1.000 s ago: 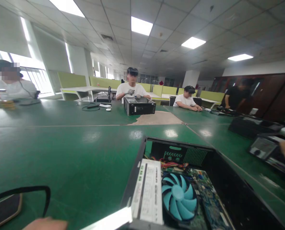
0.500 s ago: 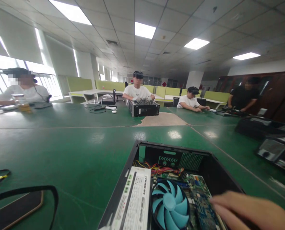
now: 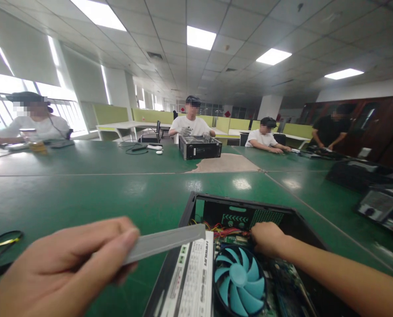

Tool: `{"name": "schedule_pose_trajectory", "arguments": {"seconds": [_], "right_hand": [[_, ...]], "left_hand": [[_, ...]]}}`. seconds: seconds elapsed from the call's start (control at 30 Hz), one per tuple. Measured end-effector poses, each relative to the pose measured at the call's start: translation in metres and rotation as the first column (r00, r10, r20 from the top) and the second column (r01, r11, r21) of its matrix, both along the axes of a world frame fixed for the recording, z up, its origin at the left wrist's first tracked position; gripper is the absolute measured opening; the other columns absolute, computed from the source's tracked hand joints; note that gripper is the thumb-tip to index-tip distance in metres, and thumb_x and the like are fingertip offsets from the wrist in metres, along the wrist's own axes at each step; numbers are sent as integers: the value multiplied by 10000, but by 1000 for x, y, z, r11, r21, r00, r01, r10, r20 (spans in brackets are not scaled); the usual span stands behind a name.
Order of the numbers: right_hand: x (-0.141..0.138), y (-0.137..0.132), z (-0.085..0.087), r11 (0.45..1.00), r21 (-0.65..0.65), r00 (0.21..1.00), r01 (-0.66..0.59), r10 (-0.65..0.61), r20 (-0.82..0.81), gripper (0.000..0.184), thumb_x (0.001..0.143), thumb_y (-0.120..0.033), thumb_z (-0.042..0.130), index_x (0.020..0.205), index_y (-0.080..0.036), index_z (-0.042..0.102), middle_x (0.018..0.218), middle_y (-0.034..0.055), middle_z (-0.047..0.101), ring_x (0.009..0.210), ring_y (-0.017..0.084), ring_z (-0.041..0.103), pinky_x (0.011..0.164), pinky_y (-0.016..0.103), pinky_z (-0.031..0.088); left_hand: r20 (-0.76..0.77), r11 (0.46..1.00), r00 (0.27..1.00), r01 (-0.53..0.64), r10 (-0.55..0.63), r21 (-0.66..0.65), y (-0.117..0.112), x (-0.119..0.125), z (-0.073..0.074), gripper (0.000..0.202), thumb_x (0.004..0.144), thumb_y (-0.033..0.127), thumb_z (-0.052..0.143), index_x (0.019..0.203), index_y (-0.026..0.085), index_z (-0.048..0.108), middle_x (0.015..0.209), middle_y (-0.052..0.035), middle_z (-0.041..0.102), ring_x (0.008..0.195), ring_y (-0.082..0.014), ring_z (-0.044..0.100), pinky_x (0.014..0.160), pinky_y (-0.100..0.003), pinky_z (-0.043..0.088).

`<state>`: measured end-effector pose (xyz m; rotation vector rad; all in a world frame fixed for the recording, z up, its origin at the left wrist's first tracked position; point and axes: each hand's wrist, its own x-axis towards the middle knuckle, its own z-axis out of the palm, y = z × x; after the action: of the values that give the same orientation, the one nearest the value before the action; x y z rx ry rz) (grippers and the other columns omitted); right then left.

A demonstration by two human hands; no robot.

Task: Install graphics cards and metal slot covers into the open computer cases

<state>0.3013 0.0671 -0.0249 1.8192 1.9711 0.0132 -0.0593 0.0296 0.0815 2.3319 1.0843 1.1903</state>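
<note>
My left hand (image 3: 80, 255) pinches a flat grey strip with a bent tip (image 3: 170, 240) between thumb and fingers. The strip points right, above the white-labelled power supply (image 3: 193, 273) in an open black computer case (image 3: 179, 235). Deep inside the case, my right hand (image 3: 268, 239) is curled down at the far part of the motherboard (image 3: 291, 281), beside red and yellow cables (image 3: 228, 231). Its fingertips are hidden, so whatever they grip cannot be made out. Below and left of that hand sits a fan with light-blue blades (image 3: 239, 277).
A black cable with a yellow tag (image 3: 9, 242) lies at the left on the green table (image 3: 84, 198). Across it, a gloved person works at another computer case (image 3: 201, 149). Other people sit or stand around. More dark equipment (image 3: 378, 204) stands at the right.
My left hand has come into view from the left with the grey strip. My right hand has reached forward from the case's near right side to the cables at its far part.
</note>
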Motion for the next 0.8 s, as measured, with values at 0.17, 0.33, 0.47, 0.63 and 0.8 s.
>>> {"name": "schedule_pose_trajectory", "arguments": {"seconds": [0.17,0.33,0.47,0.63,0.8], "right_hand": [[3,6,-8,996,27,996,-87,87,-12,225,682,-114,553,843,-114,710,884,172,696,866,306,656,746,378,497],[18,10,4,997,2,997,-82,82,10,216,654,-150,593,829,-107,711,862,178,696,833,311,661,709,368,502],[23,9,14,999,-1,999,-43,43,3,243,647,-179,607,854,-113,715,894,188,694,861,320,658,681,355,510],[15,13,11,999,-44,999,-32,31,-36,261,604,-188,645,848,-129,717,876,159,702,858,285,664,667,299,507],[11,13,7,997,-43,997,-57,55,-49,287,637,-183,623,899,-102,704,905,187,693,862,315,660,684,345,513]], "left_hand": [[-270,913,946,261,-178,313,19,125,22,243,736,166,542,501,165,481,622,-6,615,636,-132,588,570,-223,434],[-803,941,531,320,-272,-108,65,221,-29,318,708,322,623,954,123,652,880,-150,691,732,-265,640,568,-316,459],[-818,806,152,343,-554,-482,83,251,-51,137,587,241,760,556,164,651,712,-67,693,695,-215,618,611,-282,439],[-734,717,96,333,-672,-613,91,255,-56,306,637,173,728,384,183,556,463,23,583,507,-132,529,537,-243,409],[-717,696,-1,242,-697,-676,92,254,-62,284,759,294,639,499,186,674,595,-46,691,564,-160,623,575,-241,488]]}}
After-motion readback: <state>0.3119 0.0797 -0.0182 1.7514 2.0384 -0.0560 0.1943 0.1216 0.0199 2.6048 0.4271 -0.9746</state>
